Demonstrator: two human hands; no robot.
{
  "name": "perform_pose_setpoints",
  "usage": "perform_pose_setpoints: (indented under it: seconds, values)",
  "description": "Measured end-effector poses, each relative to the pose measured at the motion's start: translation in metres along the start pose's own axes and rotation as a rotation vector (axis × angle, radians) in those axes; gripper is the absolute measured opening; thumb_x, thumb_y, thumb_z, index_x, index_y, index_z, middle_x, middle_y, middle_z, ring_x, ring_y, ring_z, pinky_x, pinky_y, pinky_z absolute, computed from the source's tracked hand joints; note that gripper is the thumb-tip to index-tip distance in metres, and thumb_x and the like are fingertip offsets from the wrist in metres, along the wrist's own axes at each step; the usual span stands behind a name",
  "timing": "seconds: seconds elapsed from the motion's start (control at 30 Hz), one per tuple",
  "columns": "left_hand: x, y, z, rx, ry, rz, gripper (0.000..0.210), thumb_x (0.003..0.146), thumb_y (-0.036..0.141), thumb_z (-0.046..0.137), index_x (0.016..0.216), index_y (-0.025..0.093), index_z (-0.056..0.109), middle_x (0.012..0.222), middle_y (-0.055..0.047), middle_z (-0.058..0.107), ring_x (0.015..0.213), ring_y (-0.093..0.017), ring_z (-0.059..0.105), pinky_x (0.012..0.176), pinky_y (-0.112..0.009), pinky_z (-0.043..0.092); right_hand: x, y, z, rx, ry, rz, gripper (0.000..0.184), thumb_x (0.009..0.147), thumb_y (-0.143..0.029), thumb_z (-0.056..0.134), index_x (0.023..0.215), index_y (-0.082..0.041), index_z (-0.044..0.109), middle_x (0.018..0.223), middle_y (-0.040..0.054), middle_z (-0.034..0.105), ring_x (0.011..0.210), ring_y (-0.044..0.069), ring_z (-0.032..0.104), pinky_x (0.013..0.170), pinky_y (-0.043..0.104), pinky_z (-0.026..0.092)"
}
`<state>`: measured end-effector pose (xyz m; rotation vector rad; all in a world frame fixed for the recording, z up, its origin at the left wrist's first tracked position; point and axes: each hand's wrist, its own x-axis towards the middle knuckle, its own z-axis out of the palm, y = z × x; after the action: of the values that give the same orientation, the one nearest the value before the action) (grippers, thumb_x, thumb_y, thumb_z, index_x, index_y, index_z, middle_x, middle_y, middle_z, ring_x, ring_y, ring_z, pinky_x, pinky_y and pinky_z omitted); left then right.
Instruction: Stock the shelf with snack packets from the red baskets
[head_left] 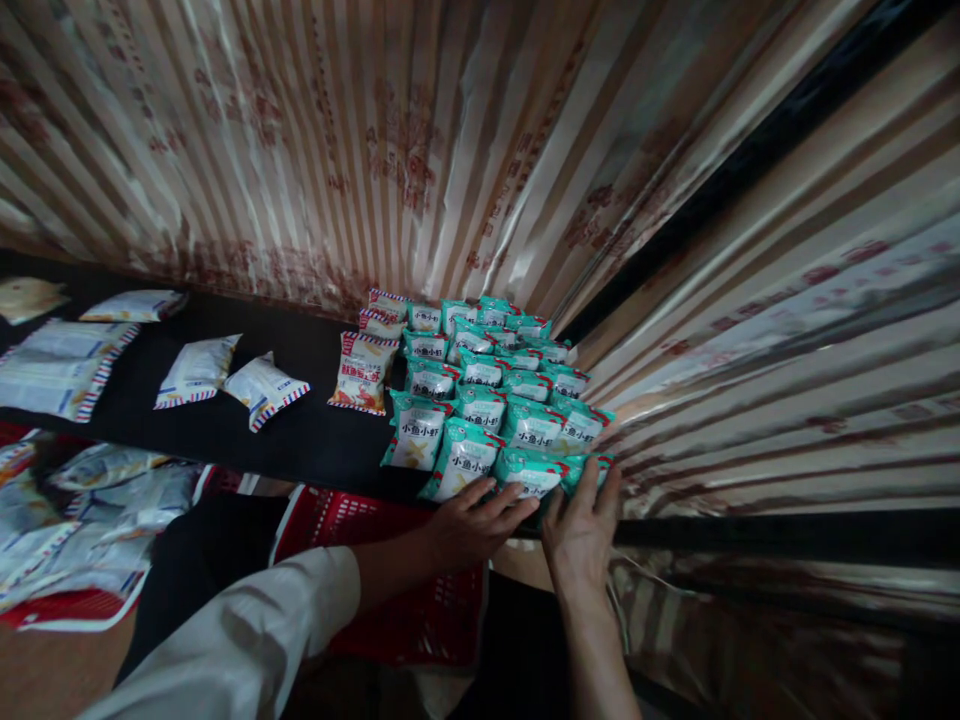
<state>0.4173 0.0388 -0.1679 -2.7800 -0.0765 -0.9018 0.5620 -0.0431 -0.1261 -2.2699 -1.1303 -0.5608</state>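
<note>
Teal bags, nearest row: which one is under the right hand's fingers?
The rightmost teal bag: fingers of the right hand hide much of it. The left hand is at the bags further left.

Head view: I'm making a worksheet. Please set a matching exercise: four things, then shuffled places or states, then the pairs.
1. Teal-and-white plastic snack packets
2. Red-and-cream plastic snack packets
3. Leftmost red plastic basket
4. Bare right hand

A. Holds pale packets
B. At the front teal packets
C. Immediately left of teal rows
D. In several rows on black surface

1-D; 2-C; 3-A; 4-B
</note>
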Motion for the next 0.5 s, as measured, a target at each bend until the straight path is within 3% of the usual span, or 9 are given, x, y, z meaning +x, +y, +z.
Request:
perform_pose_setpoints:
  seconds: [0.27, 0.4, 0.5]
  values:
    - [0.000, -0.002, -0.006, 0.022, 0.022, -0.014, 0.038, 0.091, 0.023, 0.037, 0.128, 0.022, 0.047, 0.148, 0.002, 0.026, 0.137, -0.018, 0.020, 0.106, -0.034, 0.033, -0.001, 0.001, 0.003, 0.074, -0.033, 0.050, 0.063, 0.083, -0.026, 0.041, 0.140, -0.004, 0.023, 0.144, 0.0256, 0.023, 0.134, 0.036, 0.020, 0.103, 0.058, 0.026]
    - [-0.002, -0.002, -0.008, 0.012, -0.006, 0.008, 0.038, 0.091, 0.023, 0.038, 0.128, 0.024, 0.046, 0.149, 0.003, 0.025, 0.137, -0.017, 0.019, 0.106, -0.035, 0.033, -0.007, -0.006, -0.004, 0.118, 0.002, 0.079, 0.064, 0.084, -0.027, 0.040, 0.141, -0.006, 0.020, 0.147, 0.0223, 0.017, 0.137, 0.034, 0.012, 0.104, 0.059, 0.023]
    - [-0.002, -0.002, -0.009, 0.001, -0.005, 0.023, 0.036, 0.092, 0.024, 0.037, 0.126, 0.023, 0.048, 0.148, 0.002, 0.027, 0.137, -0.016, 0.019, 0.105, -0.035, 0.033, -0.012, -0.013, -0.014, 0.137, 0.031, 0.047, 0.059, 0.086, -0.026, 0.038, 0.141, -0.008, 0.023, 0.147, 0.0208, 0.018, 0.137, 0.031, 0.014, 0.105, 0.056, 0.024]
